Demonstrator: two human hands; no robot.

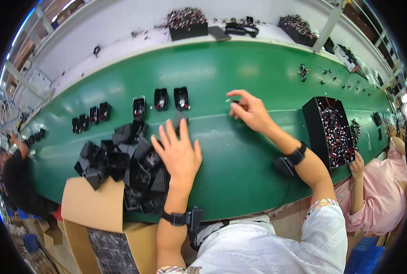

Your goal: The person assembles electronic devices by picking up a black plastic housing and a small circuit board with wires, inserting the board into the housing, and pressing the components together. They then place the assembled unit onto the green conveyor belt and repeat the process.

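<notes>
My left hand (178, 153) is spread over the green table, fingers apart and pointing away from me. Just past its fingertips is a blurred dark plastic piece (180, 117); whether they touch is unclear. A heap of black plastic housings (117, 160) lies to the left of this hand. My right hand (251, 112) hovers over the middle of the table, thumb and forefinger bent around a small dark part with a white tip (233, 102). Beyond my left hand stand black housings (180, 98) in a row, with small wired parts in them.
An open cardboard box (94, 201) of black pieces stands at the near left edge. To the right sits a black box (314, 130) full of small wired parts, a co-worker's hand (357, 165) beside it. Another filled box (188, 32) is on the back shelf. Another person (21, 176) works far left.
</notes>
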